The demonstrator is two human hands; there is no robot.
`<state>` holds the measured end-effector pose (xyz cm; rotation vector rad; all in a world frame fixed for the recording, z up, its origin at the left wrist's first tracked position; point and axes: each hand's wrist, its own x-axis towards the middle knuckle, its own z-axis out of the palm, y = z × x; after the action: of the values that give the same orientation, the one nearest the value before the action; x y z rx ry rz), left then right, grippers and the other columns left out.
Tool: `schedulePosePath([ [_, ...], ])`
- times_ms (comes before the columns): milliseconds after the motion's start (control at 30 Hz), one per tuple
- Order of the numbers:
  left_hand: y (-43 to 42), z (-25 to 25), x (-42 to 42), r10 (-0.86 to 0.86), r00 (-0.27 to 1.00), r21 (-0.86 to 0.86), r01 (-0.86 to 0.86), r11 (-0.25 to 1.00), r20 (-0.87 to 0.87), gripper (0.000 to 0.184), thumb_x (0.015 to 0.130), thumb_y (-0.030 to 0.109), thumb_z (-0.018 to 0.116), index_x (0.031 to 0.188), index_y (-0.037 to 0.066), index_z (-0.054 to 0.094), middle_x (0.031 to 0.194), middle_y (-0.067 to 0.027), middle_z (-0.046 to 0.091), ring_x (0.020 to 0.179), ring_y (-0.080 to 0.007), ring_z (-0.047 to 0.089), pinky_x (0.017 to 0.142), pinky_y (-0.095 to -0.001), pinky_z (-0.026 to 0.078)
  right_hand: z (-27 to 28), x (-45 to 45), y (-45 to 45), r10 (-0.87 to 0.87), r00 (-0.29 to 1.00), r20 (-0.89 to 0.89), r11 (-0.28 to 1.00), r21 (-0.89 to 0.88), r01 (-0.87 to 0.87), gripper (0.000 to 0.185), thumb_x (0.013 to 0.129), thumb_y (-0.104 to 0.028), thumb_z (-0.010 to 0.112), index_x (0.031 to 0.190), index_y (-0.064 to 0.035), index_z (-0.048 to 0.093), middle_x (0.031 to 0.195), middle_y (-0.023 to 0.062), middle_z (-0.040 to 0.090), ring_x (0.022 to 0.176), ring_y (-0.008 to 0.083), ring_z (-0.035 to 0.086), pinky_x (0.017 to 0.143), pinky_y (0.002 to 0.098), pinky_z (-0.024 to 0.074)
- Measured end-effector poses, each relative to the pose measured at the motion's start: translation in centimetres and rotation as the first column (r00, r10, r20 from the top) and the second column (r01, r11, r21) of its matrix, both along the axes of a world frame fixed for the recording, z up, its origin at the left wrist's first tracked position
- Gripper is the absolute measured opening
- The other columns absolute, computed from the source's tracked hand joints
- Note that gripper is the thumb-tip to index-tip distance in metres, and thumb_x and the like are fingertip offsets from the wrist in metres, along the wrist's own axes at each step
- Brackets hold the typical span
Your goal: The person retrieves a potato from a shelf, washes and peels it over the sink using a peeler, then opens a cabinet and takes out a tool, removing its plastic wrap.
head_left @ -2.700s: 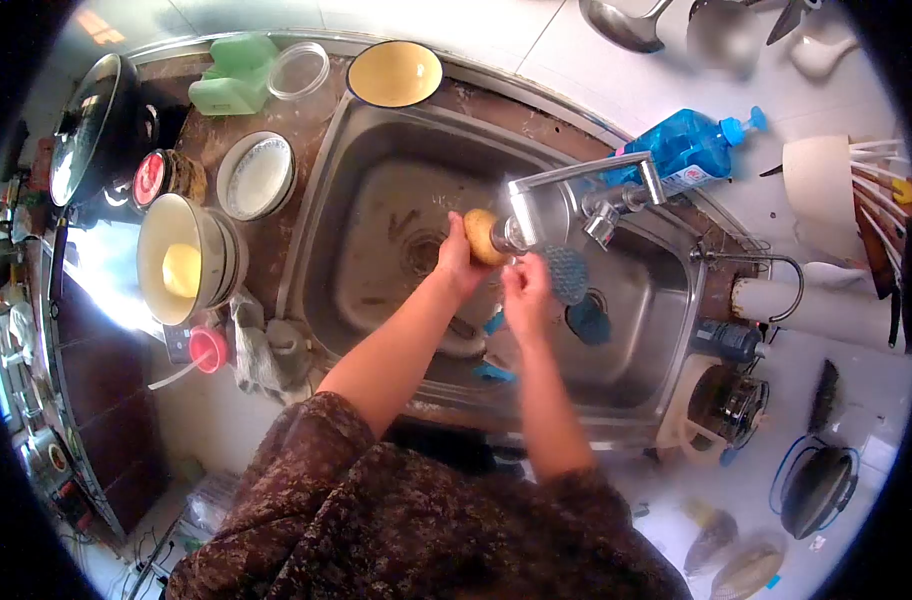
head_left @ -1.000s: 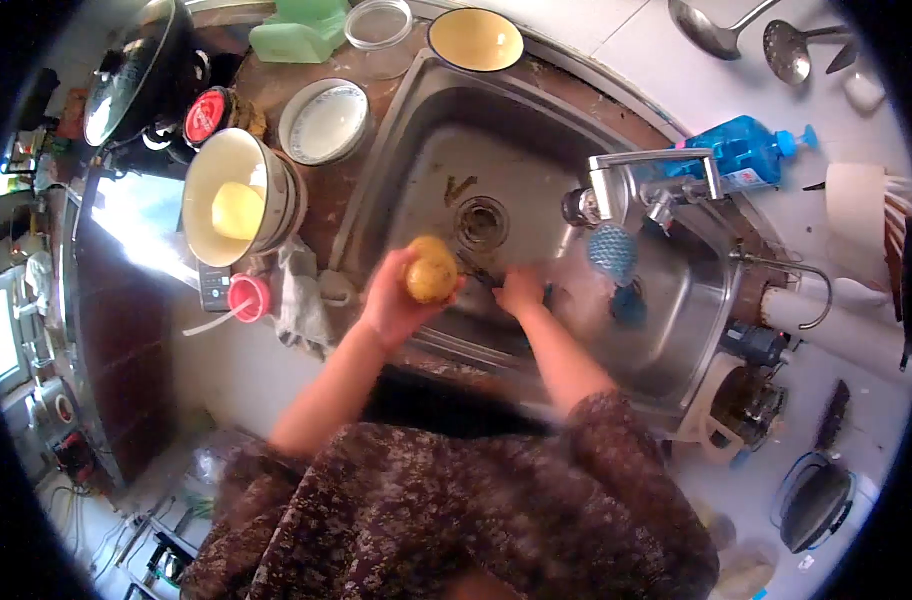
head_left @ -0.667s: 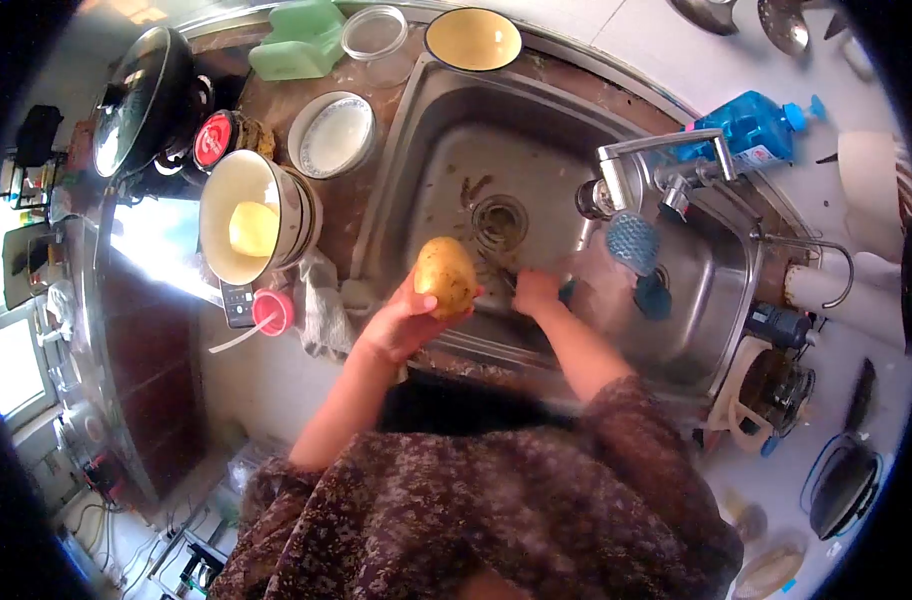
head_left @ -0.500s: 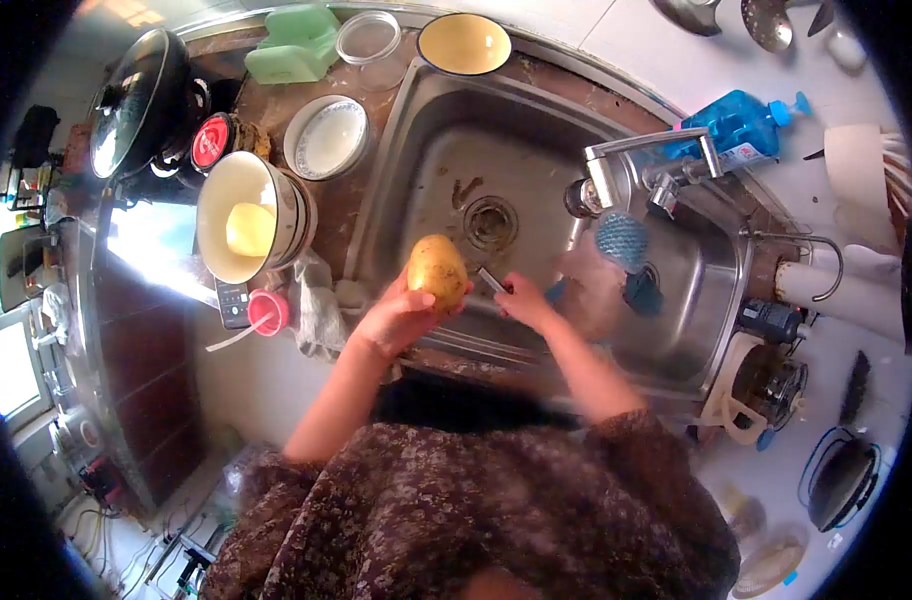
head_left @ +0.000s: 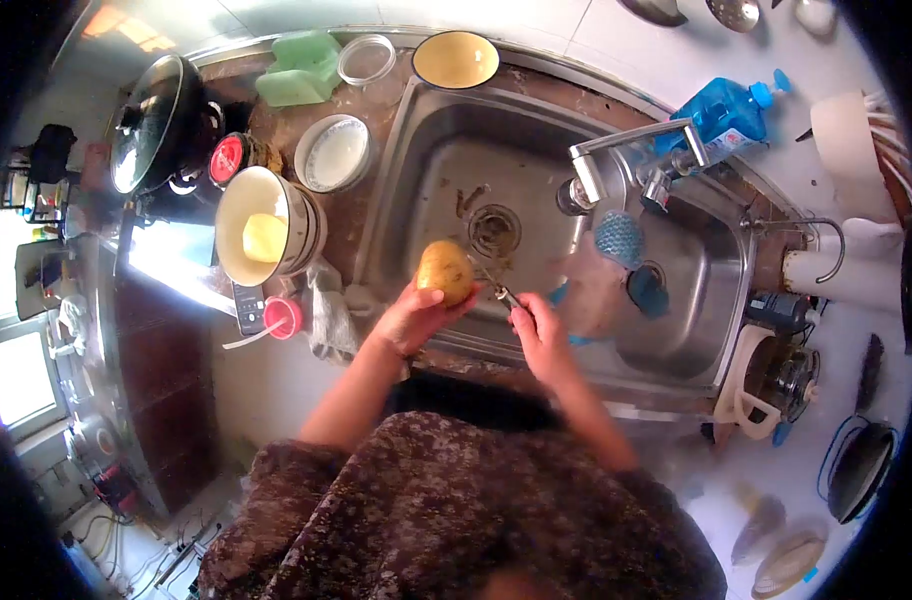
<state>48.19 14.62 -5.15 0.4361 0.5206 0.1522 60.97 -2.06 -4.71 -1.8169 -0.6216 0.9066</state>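
Note:
An unpeeled yellow-brown potato (head_left: 445,272) is gripped in my left hand (head_left: 413,318), over the near edge of the sink (head_left: 431,125). My right hand (head_left: 541,335) is closed round the handle of a small metal peeler (head_left: 506,295). The peeler's head points at the potato's right side; whether it touches the skin I cannot tell. Below them, dark peel scraps (head_left: 471,200) lie by the drain (head_left: 494,231). To the left, a pale peeled potato (head_left: 265,238) rests in a cream bowl (head_left: 233,215) stacked on other bowls.
The faucet (head_left: 591,170) reaches over the sink, near a blue mesh scrubber (head_left: 618,238). A blue bottle (head_left: 711,115) stands behind it. White bowls (head_left: 334,153), a yellow bowl (head_left: 456,60) and a green container (head_left: 301,70) line the counter. A phone (head_left: 248,308) lies by a pink cup (head_left: 283,318).
My right hand has turned and moved slightly, so the peeler's head shows more clearly beside the potato. The left hand still holds the potato. The whole view has shifted a little.

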Motion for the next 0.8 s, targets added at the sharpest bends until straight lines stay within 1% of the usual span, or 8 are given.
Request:
schedulePosePath([
  [33, -0.1, 0.0, 0.1, -0.005, 1.0, 0.014, 0.004, 1.0, 0.021, 0.071, 0.069, 0.025, 0.069, 0.128, 0.005, 0.034, 0.122, -0.0116, 0.046, 0.115, -0.028, 0.044, 0.098, -0.0405, 0.036, 0.6, -0.1, 0.1, 0.04, 0.986, 0.161, 0.999, 0.004, -0.041, 0.021, 0.086, -0.019, 0.055, 0.1, -0.0024, 0.052, 0.079, 0.0115, 0.056, 0.069, 0.0247, 0.054, 0.062, 0.0318, 0.0421],
  [67, -0.1, 0.1, 0.2, -0.01, 0.999, 0.028, 0.008, 1.0, 0.043, 0.072, 0.069, 0.027, 0.069, 0.128, 0.005, 0.034, 0.122, -0.0115, 0.046, 0.116, -0.0278, 0.044, 0.098, -0.0406, 0.036, 1.1, -0.2, 0.3, 0.031, 0.987, 0.158, 0.999, 0.01, -0.033, 0.021, 0.086, -0.019, 0.055, 0.1, -0.0024, 0.052, 0.079, 0.0115, 0.056, 0.069, 0.0247, 0.054, 0.062, 0.0318, 0.0421],
  [133, -0.1, 0.1, 0.2, -0.018, 0.999, 0.034, 0.016, 0.999, 0.042, 0.073, 0.069, 0.026, 0.069, 0.128, 0.005, 0.033, 0.12, -0.0114, 0.046, 0.114, -0.0266, 0.045, 0.098, -0.0407, 0.036, 2.3, -0.7, 0.8, 0.045, 0.876, 0.48, 0.985, 0.123, -0.118, 0.022, 0.084, -0.017, 0.057, 0.101, -0.0036, 0.053, 0.082, 0.015, 0.057, 0.072, 0.0322, 0.054, 0.063, 0.0371, 0.0426],
  [200, -0.3, -0.1, 0.1, -0.025, 0.999, 0.035, 0.023, 0.999, 0.04, 0.073, 0.069, 0.025, 0.07, 0.128, 0.005, 0.032, 0.119, -0.0114, 0.046, 0.112, -0.0253, 0.046, 0.097, -0.0408, 0.037, 3.4, -1.0, 1.0, 0.054, 0.877, 0.478, 0.987, 0.109, -0.121, 0.024, 0.081, -0.016, 0.06, 0.102, -0.0049, 0.054, 0.08, 0.0127, 0.056, 0.071, 0.0315, 0.054, 0.063, 0.0391, 0.042],
  [400, -0.8, -0.9, -0.6, 0.04, 0.999, 0.024, -0.04, 0.999, 0.005, 0.076, 0.067, 0.026, 0.071, 0.129, 0.005, 0.032, 0.121, -0.0108, 0.046, 0.113, -0.0241, 0.045, 0.099, -0.0378, 0.035, 3.7, -1.4, 1.1, 0.073, 0.761, 0.645, 0.984, 0.076, -0.159, 0.025, 0.078, -0.02, 0.064, 0.098, -0.0083, 0.058, 0.07, 0.0079, 0.053, 0.063, 0.0285, 0.052, 0.058, 0.038, 0.04],
  [633, -1.4, 0.0, -1.6, 0.055, 0.997, 0.025, -0.054, 0.998, -0.06, 0.084, 0.062, 0.034, 0.071, 0.131, 0.004, 0.033, 0.124, -0.012, 0.045, 0.113, -0.026, 0.046, 0.099, -0.0375, 0.034, 3.4, -0.6, 1.9, 0.08, 0.726, 0.683, 0.99, 0.028, -0.136, 0.023, 0.078, -0.023, 0.064, 0.095, -0.009, 0.058, 0.069, 0.0068, 0.055, 0.06, 0.0281, 0.053, 0.056, 0.0393, 0.0387],
  [733, -0.9, 0.1, -1.5, 0.053, 0.999, 0.054, -0.052, 0.997, -0.014, 0.088, 0.06, 0.037, 0.071, 0.131, 0.003, 0.032, 0.125, -0.0127, 0.045, 0.113, -0.027, 0.046, 0.1, -0.0378, 0.034, 1.9, 0.0, 2.5, 0.071, 0.791, 0.607, 0.99, 0.055, -0.132, 0.024, 0.081, -0.026, 0.061, 0.097, -0.0081, 0.059, 0.072, 0.0086, 0.059, 0.065, 0.0296, 0.056, 0.057, 0.0401, 0.0409],
  [800, -0.6, 1.0, -1.6, 0.043, 0.998, 0.087, -0.046, 0.995, 0.035, 0.09, 0.058, 0.038, 0.071, 0.131, 0.003, 0.032, 0.125, -0.0131, 0.044, 0.114, -0.0274, 0.045, 0.1, -0.0382, 0.034, -1.1, 0.8, 2.1, 0.024, 0.943, 0.331, 0.98, -0.195, 0.044, 0.025, 0.085, -0.028, 0.056, 0.099, -0.0068, 0.059, 0.075, 0.0111, 0.062, 0.068, 0.0314, 0.058, 0.059, 0.0401, 0.0436],
])
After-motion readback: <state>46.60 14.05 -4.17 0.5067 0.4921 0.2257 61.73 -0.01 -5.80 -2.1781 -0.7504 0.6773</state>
